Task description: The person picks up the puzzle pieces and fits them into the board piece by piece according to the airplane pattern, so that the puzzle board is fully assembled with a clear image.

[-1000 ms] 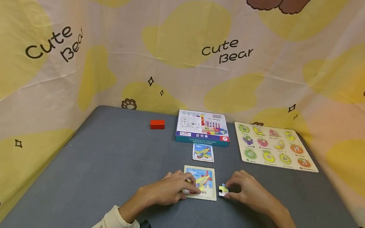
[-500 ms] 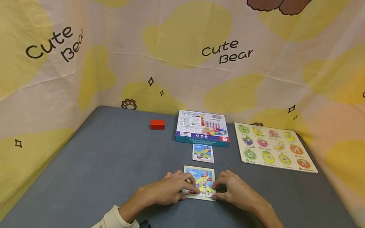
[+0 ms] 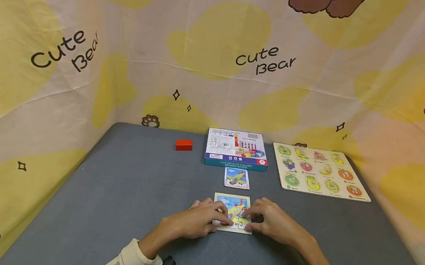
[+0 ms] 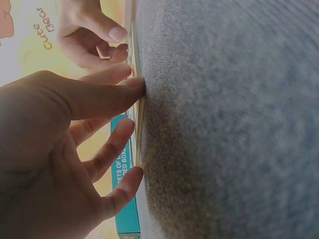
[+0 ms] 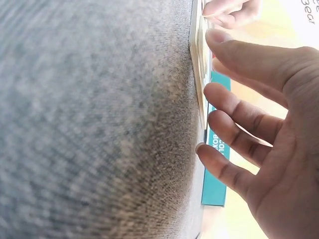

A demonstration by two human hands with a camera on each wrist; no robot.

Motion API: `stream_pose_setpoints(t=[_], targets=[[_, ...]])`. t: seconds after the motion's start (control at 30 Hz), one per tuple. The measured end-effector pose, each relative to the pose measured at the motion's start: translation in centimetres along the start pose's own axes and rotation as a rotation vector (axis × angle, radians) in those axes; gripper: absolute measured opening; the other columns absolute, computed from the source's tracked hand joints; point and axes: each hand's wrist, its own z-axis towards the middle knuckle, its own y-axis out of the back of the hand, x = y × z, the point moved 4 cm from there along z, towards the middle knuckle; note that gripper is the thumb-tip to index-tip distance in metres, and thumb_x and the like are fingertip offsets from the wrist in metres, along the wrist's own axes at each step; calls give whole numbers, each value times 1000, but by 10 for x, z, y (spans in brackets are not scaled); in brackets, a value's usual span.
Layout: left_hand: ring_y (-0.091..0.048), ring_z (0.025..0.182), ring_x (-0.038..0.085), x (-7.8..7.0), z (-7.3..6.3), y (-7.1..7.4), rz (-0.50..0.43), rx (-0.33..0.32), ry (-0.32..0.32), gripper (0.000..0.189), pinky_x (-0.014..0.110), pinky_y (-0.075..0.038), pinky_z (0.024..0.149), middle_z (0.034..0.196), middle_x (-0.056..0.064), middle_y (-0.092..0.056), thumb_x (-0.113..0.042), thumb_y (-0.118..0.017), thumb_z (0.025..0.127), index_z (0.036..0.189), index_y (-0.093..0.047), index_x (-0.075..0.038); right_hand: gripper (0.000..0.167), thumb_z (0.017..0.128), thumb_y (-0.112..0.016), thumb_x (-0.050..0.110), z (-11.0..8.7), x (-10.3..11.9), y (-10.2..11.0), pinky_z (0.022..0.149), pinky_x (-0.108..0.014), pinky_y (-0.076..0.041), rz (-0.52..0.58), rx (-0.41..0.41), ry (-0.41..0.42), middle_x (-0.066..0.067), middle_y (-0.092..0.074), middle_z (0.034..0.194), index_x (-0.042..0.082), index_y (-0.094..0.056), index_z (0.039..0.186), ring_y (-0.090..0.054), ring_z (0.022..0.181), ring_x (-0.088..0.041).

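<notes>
A small wooden jigsaw board (image 3: 234,196) with a yellow airplane picture lies flat on the grey table, partly covered by both hands. My left hand (image 3: 198,220) holds the board at its left side, thumb at the near edge and forefinger across the picture. At the board's lower right corner, my right hand (image 3: 275,221) has thumb and forefinger on a jigsaw piece (image 3: 241,225), which sits in or on the frame; whether it lies fully flat cannot be told. In the right wrist view, the other right fingers (image 5: 239,112) stay loosely bent beside the board.
Behind the board lies a matching airplane picture card (image 3: 236,178). A flat toy box (image 3: 236,149) stands beyond it. A red block (image 3: 184,145) is at the back left, and a fruit puzzle board (image 3: 321,172) at the back right. Printed cloth (image 3: 213,55) hangs behind the table.
My right hand has carried the jigsaw piece leftward from beside the board into its lower right corner, then shifted it slightly there. My left hand has stayed in place.
</notes>
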Motion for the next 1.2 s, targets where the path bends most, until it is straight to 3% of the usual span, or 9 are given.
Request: stream_pose_setpoints(t=[0.1,0.27,0.5,0.73,1.03,1.2], targets=[[-51,114,12,-14,-3,10,15,17,13,42,37,-38,83,132,-12,-62,-11,-70,102,137,-73,-34,17,95,-82,31,2,1,-1,85,-34,-48,6,12,13,17,-65,100,27,-83,111,-54,96,-6],[-50,114,10,-23,-5,17,8,31,51,41,34,-36,86,131,-12,-62,-9,-70,101,136,-74,-32,13,94,-82,28,4,3,-3,84,-32,-48,17,18,35,15,-63,97,26,-84,107,-54,94,-6],[-51,115,11,-24,-6,17,9,41,53,40,35,-37,85,132,-10,-62,-11,-70,102,137,-73,-31,11,93,-83,25,5,4,-4,82,-30,-48,29,18,37,15,-63,95,23,-85,104,-54,92,-5],[-51,112,10,-17,-4,13,21,13,5,40,36,-37,81,131,-13,-62,-14,-71,102,137,-73,-35,10,93,-84,21,5,4,-3,80,-29,-48,53,-2,56,13,-64,93,22,-86,102,-55,90,-6],[-50,116,9,-25,-3,16,22,42,85,43,33,-36,87,133,-13,-61,-9,-68,103,137,-73,-34,11,94,-82,17,5,3,-1,82,-32,-49,79,5,26,12,-66,95,21,-84,104,-58,91,-8],[-51,114,10,-25,-4,16,31,34,69,41,33,-36,85,132,-11,-62,-9,-68,103,137,-73,-31,11,96,-80,21,4,2,-1,83,-32,-49,61,15,3,15,-65,96,23,-84,106,-57,91,-6]])
